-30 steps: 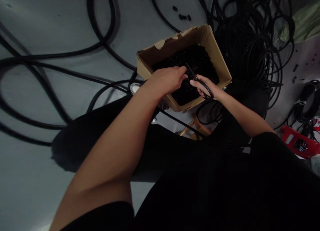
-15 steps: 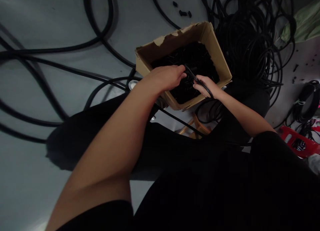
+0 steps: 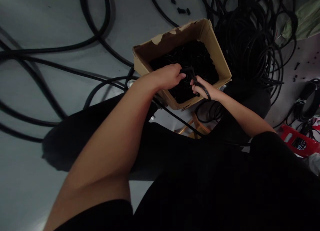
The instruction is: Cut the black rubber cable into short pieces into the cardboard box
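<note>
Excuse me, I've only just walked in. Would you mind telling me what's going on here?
A person is working over a torn cardboard box filled with black cable pieces. Their right hand grips a black cable loop above the box, while their left hand is held over the pile beside it. A tangled heap of black cable lies next to the box, and long black cables run across the grey floor.
</note>
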`<state>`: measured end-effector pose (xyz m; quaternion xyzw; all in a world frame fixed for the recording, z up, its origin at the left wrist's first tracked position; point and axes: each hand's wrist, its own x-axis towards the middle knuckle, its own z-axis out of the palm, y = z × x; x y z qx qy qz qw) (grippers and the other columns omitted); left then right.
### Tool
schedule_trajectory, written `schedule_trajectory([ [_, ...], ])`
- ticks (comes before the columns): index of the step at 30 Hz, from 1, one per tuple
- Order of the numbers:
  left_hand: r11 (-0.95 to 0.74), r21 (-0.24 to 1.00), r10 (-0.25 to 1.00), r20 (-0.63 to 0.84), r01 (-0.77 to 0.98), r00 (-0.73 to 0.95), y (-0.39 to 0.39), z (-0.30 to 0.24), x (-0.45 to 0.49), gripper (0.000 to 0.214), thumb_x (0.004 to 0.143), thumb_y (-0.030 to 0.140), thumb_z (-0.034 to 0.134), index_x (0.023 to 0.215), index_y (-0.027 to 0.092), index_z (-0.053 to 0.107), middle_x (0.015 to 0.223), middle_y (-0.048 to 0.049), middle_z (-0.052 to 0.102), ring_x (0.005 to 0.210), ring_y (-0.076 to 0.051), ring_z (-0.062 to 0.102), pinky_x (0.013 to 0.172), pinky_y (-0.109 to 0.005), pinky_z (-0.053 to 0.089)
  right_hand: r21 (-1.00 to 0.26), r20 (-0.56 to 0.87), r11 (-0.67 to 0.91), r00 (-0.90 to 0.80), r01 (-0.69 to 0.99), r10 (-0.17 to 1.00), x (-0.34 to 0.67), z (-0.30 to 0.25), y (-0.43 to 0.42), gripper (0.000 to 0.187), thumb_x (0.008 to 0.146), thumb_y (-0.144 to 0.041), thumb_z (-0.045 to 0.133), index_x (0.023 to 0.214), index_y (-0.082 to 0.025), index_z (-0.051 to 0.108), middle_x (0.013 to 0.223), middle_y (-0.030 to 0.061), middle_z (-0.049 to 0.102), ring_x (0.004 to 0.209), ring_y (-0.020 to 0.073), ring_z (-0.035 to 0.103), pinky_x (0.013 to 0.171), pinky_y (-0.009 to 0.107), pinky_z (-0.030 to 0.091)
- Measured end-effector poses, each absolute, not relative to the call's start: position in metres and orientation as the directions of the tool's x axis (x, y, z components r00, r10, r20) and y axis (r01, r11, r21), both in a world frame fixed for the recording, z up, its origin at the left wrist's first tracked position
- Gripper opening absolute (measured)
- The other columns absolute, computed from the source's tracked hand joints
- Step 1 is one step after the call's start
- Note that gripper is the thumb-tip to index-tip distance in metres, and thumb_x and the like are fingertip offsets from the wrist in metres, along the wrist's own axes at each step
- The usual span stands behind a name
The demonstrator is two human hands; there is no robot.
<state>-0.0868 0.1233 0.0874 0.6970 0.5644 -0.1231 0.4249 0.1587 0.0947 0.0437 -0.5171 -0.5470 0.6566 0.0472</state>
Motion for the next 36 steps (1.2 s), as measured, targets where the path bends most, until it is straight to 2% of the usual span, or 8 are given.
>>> schedule_trajectory([
  [4,0.020,0.445,0.653,-0.684,0.895,0.326,0.124,0.097,-0.076,0.059,0.130,0.053,0.057,0.168,0.014,0.080,0.162,-0.0230,0.085,0.158,-0.043,0.081,0.134,-0.044,0.061,-0.810,-0.548,-0.253,-0.527,0.529,0.650,0.159,0.042,0.098,0.027,0.109,-0.034,0.083,0.119,-0.029,0.059,0.104,-0.0014,0.066,0.103,0.0208,0.070,0.098,0.031,0.063],
  [8,-0.011,0.473,0.649,-0.667,0.881,0.366,0.123,0.090,-0.073,0.059,0.127,0.054,0.059,0.167,0.018,0.084,0.152,-0.0205,0.090,0.152,-0.043,0.084,0.128,-0.044,0.063,-0.798,-0.556,-0.253,-0.507,0.547,0.659,0.153,0.046,0.099,0.033,0.113,-0.043,0.085,0.121,-0.029,0.056,0.111,0.0018,0.069,0.105,0.0229,0.071,0.100,0.034,0.063],
  [12,-0.046,0.494,0.675,-0.625,0.868,0.392,0.119,0.079,-0.074,0.059,0.128,0.053,0.056,0.166,0.019,0.086,0.142,-0.0202,0.093,0.147,-0.043,0.086,0.123,-0.046,0.065,-0.736,-0.620,-0.301,-0.424,0.606,0.660,0.149,0.057,0.100,0.046,0.115,-0.055,0.092,0.117,-0.030,0.053,0.104,0.0001,0.069,0.100,0.0233,0.074,0.094,0.032,0.064],
  [16,-0.015,0.475,0.678,-0.642,0.880,0.358,0.114,0.078,-0.072,0.059,0.129,0.058,0.059,0.165,0.021,0.087,0.146,-0.0220,0.092,0.148,-0.045,0.086,0.124,-0.048,0.066,-0.721,-0.632,-0.314,-0.400,0.618,0.664,0.148,0.057,0.102,0.046,0.116,-0.053,0.093,0.115,-0.030,0.053,0.097,-0.0029,0.065,0.091,0.0199,0.073,0.083,0.027,0.061],
  [21,-0.016,0.454,0.717,-0.616,0.891,0.327,0.111,0.085,-0.070,0.062,0.130,0.057,0.057,0.168,0.017,0.083,0.150,-0.0263,0.090,0.151,-0.049,0.085,0.127,-0.053,0.066,-0.751,-0.629,-0.327,-0.472,0.573,0.617,0.148,0.047,0.104,0.039,0.119,-0.049,0.088,0.119,-0.029,0.055,0.091,-0.0063,0.060,0.079,0.0150,0.065,0.070,0.023,0.054],
  [25,-0.022,0.444,0.721,-0.613,0.896,0.321,0.110,0.090,-0.073,0.062,0.132,0.055,0.051,0.168,0.014,0.082,0.151,-0.0274,0.089,0.152,-0.050,0.084,0.128,-0.054,0.066,-0.741,-0.648,-0.369,-0.453,0.561,0.612,0.146,0.052,0.103,0.040,0.121,-0.051,0.088,0.117,-0.028,0.055,0.086,-0.0082,0.055,0.071,0.0127,0.057,0.063,0.022,0.049],
  [32,0.015,0.465,0.732,-0.608,0.885,0.307,0.110,0.088,-0.073,0.065,0.132,0.062,0.053,0.170,0.017,0.080,0.151,-0.0264,0.089,0.154,-0.050,0.082,0.128,-0.055,0.066,-0.716,-0.677,-0.421,-0.405,0.557,0.615,0.142,0.068,0.100,0.056,0.121,-0.068,0.088,0.108,-0.029,0.049,0.073,-0.0109,0.045,0.059,0.0112,0.047,0.053,0.021,0.039],
  [36,0.056,0.442,0.750,-0.611,0.895,0.255,0.112,0.097,-0.076,0.066,0.131,0.059,0.059,0.179,0.015,0.070,0.159,-0.0270,0.086,0.157,-0.051,0.080,0.128,-0.053,0.065,-0.721,-0.672,-0.423,-0.408,0.548,0.618,0.145,0.064,0.102,0.056,0.123,-0.069,0.086,0.109,-0.030,0.048,0.072,-0.0112,0.046,0.056,0.0108,0.046,0.050,0.020,0.037],
])
